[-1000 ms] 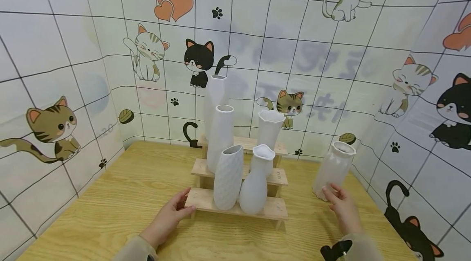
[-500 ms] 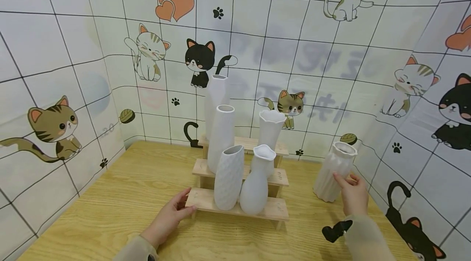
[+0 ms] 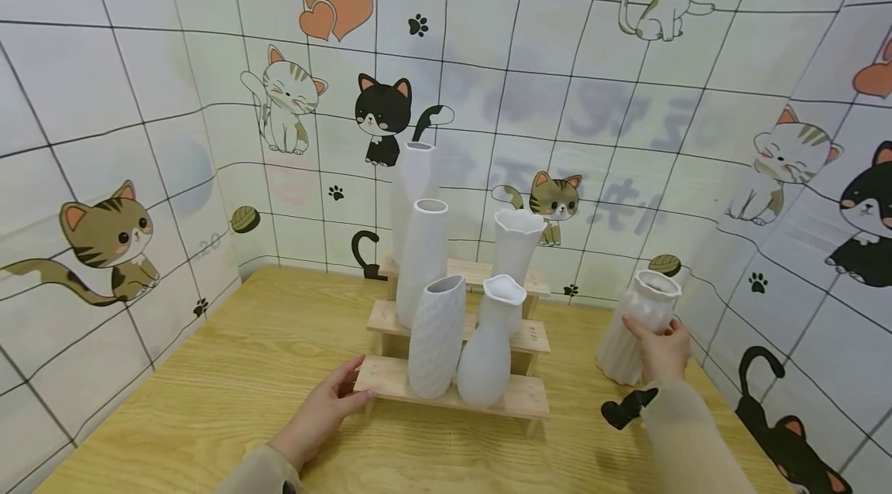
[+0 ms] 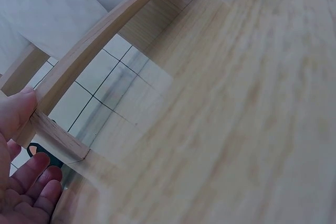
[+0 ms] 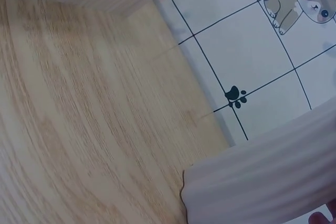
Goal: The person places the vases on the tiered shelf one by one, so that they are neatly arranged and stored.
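My right hand (image 3: 663, 351) grips the upper body of a white fluted vase (image 3: 616, 347) at the right side of the table, thumb at the front. The vase leans slightly; its ribbed side (image 5: 262, 177) fills the lower right of the right wrist view. My left hand (image 3: 322, 410) holds the left end of the lowest board of a three-step wooden stand (image 3: 382, 376), its thumb (image 4: 18, 111) on the edge and fingers behind and below. On that board are a textured vase (image 3: 437, 339) and a gourd-shaped vase (image 3: 485, 362).
Higher on the stand are a tall smooth vase (image 3: 422, 269), a taller faceted one (image 3: 416, 184) behind it, and a vase with a scalloped rim (image 3: 517, 246). The wooden table (image 3: 230, 355) meets a cat-print wall covering (image 3: 474, 29) at the back and sides.
My right hand has moved from the lower part of the fluted vase up to its upper body and holds it there. The left hand and the stand stay put.
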Motion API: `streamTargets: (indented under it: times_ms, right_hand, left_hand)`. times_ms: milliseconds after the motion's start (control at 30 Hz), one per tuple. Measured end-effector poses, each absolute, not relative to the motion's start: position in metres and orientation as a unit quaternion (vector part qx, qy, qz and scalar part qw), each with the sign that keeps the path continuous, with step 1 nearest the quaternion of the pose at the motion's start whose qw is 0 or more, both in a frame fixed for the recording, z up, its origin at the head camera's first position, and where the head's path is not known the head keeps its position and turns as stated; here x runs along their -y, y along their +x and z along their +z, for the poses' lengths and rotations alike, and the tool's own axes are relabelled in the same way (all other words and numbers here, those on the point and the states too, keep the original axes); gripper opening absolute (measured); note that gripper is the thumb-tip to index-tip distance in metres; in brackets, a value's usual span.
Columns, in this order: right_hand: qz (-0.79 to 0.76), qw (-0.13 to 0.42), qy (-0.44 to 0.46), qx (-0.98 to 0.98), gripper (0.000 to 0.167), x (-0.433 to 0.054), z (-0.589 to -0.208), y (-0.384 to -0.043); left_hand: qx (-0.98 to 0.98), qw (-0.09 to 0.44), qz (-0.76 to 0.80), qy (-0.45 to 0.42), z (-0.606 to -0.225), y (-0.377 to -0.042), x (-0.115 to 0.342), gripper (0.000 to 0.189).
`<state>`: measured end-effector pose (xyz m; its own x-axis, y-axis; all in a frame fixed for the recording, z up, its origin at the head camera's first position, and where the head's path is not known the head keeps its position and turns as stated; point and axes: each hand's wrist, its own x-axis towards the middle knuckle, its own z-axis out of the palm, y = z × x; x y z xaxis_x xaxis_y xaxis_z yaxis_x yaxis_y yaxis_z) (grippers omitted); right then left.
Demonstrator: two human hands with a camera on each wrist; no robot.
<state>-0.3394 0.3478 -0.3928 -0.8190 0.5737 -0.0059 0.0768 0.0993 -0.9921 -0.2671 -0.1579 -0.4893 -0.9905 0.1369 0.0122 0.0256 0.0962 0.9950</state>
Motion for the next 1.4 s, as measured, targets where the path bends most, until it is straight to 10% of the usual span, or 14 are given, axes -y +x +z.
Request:
streamTargets:
  times_ms: [1400]
  right_hand:
    - [0.647,0.214,-0.231,0.695,0.106,-0.343,-0.403,-0.356]
  left_hand:
    - [-0.730,0.045,0.679,0.062,-0.489,-0.267,0.157,0.076]
